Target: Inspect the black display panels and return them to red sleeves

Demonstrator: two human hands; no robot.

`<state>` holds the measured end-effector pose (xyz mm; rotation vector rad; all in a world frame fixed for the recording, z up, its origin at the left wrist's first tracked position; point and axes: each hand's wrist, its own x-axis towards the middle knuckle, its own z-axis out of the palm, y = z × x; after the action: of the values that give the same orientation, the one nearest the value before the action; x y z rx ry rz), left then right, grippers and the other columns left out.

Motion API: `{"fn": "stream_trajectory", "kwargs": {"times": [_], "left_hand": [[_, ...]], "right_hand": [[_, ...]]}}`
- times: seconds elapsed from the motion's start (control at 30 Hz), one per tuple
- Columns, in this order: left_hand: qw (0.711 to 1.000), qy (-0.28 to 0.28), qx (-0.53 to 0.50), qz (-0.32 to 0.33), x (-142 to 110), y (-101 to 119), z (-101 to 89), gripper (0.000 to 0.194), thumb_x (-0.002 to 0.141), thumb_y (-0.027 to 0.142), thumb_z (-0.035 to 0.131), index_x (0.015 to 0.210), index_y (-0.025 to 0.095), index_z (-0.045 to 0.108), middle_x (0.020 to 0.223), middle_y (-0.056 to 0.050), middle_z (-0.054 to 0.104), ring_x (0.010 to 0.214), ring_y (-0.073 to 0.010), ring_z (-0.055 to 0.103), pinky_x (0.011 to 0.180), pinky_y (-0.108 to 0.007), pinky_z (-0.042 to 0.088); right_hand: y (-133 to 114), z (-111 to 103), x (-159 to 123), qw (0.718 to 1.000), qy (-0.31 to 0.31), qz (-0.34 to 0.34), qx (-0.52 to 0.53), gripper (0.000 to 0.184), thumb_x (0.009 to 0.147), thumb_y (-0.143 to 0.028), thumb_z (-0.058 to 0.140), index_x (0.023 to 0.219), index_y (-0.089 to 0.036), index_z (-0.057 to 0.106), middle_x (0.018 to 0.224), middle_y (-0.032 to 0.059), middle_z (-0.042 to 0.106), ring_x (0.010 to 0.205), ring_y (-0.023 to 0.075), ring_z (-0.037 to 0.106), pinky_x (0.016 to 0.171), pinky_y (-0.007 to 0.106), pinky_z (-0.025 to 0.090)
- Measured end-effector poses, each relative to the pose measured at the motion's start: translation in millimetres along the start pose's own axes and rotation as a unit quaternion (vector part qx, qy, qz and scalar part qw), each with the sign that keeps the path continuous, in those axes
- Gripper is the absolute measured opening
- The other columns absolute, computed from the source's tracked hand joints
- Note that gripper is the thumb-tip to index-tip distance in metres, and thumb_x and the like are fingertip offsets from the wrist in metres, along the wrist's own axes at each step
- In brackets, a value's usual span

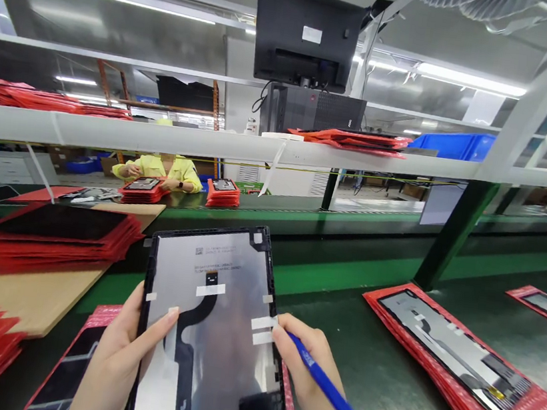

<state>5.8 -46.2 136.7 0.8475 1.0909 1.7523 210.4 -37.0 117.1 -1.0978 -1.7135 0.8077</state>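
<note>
I hold a tablet screen panel upright in front of me, its silvery back facing me, with a black flex cable and white tape strips on it. My left hand grips its left edge, thumb lying across the back. My right hand is closed on a blue pen, its tip touching a white tape strip at the panel's right edge. Under the panel lies a red bubble bag.
Another panel on a red bag lies on the dark green belt to the right. Stacks of red bags sit on a cardboard sheet at left. A person in yellow works across the line. Overhead are a monitor and shelf.
</note>
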Motion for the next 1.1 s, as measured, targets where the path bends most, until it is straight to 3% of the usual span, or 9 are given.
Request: {"fn": "stream_trajectory", "kwargs": {"times": [0.13, 0.23, 0.37, 0.7, 0.83, 0.9, 0.97, 1.03, 1.1], "left_hand": [[1.0, -0.009, -0.004, -0.002, 3.4, 0.3, -4.7, 0.069, 0.058, 0.037, 0.084, 0.123, 0.029, 0.061, 0.106, -0.001, 0.074, 0.101, -0.0246, 0.067, 0.079, -0.022, 0.057], [1.0, -0.008, 0.001, -0.002, 2.9, 0.7, -4.9, 0.069, 0.06, 0.034, 0.083, 0.125, 0.027, 0.06, 0.107, -0.002, 0.074, 0.103, -0.0245, 0.067, 0.078, -0.02, 0.056], [1.0, -0.006, -0.005, 0.0, 1.7, 1.4, -2.8, 0.069, 0.063, 0.033, 0.08, 0.128, 0.028, 0.057, 0.11, -0.002, 0.073, 0.106, -0.0238, 0.065, 0.081, -0.019, 0.054], [1.0, -0.005, 0.004, -0.002, 2.2, -2.0, -2.2, 0.063, 0.063, 0.034, 0.081, 0.122, 0.026, 0.061, 0.104, -0.003, 0.074, 0.095, -0.0232, 0.069, 0.074, -0.022, 0.057], [0.994, -0.019, 0.086, 0.061, -1.7, -7.7, -4.5, 0.038, 0.067, 0.037, 0.078, 0.101, 0.022, 0.071, 0.092, -0.004, 0.076, 0.081, -0.0219, 0.071, 0.068, -0.022, 0.056], [0.976, -0.007, 0.164, 0.145, -3.6, -13.7, -5.6, 0.02, 0.068, 0.036, 0.077, 0.081, 0.021, 0.074, 0.078, -0.004, 0.077, 0.072, -0.0213, 0.072, 0.066, -0.022, 0.055], [0.942, -0.023, 0.234, 0.238, -3.7, -20.9, -5.6, 0.011, 0.07, 0.03, 0.076, 0.078, 0.023, 0.077, 0.071, -0.005, 0.076, 0.065, -0.0216, 0.072, 0.067, -0.024, 0.056], [0.889, -0.129, 0.286, 0.335, -1.2, -26.9, -4.4, 0.026, 0.076, 0.019, 0.068, 0.1, 0.026, 0.076, 0.087, -0.007, 0.078, 0.078, -0.0241, 0.074, 0.077, -0.028, 0.056], [0.804, -0.265, 0.327, 0.42, 2.8, -29.6, -2.3, 0.047, 0.081, 0.008, 0.056, 0.123, 0.03, 0.062, 0.113, -0.007, 0.071, 0.104, -0.0252, 0.068, 0.092, -0.032, 0.05]], "right_hand": [[1.9, -7.8, -3.3, 1.0, 0.022, 0.005, 0.021, 0.029, 0.089, -0.041, 0.047, 0.074, -0.022, 0.062, 0.07, 0.001, 0.058, 0.073, 0.0194, 0.054, 0.07, 0.029, 0.043], [0.9, -13.5, -0.3, 0.992, -0.094, -0.006, 0.082, 0.014, 0.08, -0.024, 0.056, 0.09, -0.02, 0.065, 0.062, -0.0036, 0.053, 0.06, 0.0139, 0.048, 0.061, 0.025, 0.044], [-2.1, -16.0, 5.1, 0.98, -0.172, 0.001, 0.101, 0.046, 0.063, 0.0, 0.05, 0.103, -0.021, 0.061, 0.064, -0.0071, 0.051, 0.057, 0.0093, 0.049, 0.056, 0.018, 0.043], [-0.6, -5.0, 5.2, 0.995, -0.09, 0.017, 0.037, 0.023, 0.066, -0.005, 0.058, 0.081, -0.022, 0.056, 0.062, -0.0072, 0.059, 0.055, 0.0098, 0.053, 0.053, 0.018, 0.044], [5.1, -12.0, 11.7, 0.992, -0.048, 0.024, 0.112, 0.022, 0.081, -0.025, 0.064, 0.102, -0.021, 0.06, 0.087, 0.003, 0.072, 0.075, 0.018, 0.068, 0.07, 0.028, 0.053], [9.5, -14.7, 13.1, 0.981, -0.01, 0.023, 0.195, 0.03, 0.084, -0.031, 0.066, 0.112, -0.024, 0.057, 0.114, 0.0083, 0.069, 0.1, 0.0226, 0.067, 0.089, 0.035, 0.051], [14.0, -13.4, 12.7, 0.949, 0.006, 0.022, 0.314, 0.036, 0.083, -0.031, 0.069, 0.117, -0.028, 0.056, 0.134, 0.0077, 0.06, 0.123, 0.0241, 0.055, 0.103, 0.04, 0.042], [17.6, -8.1, 11.6, 0.896, -0.02, 0.027, 0.444, 0.048, 0.079, -0.039, 0.073, 0.122, -0.032, 0.055, 0.142, 0.0049, 0.052, 0.131, 0.026, 0.048, 0.105, 0.044, 0.04], [19.4, -1.4, 10.7, 0.854, -0.064, 0.052, 0.514, 0.057, 0.073, -0.057, 0.072, 0.122, -0.032, 0.057, 0.139, 0.0062, 0.056, 0.125, 0.0299, 0.053, 0.1, 0.05, 0.044]]}}
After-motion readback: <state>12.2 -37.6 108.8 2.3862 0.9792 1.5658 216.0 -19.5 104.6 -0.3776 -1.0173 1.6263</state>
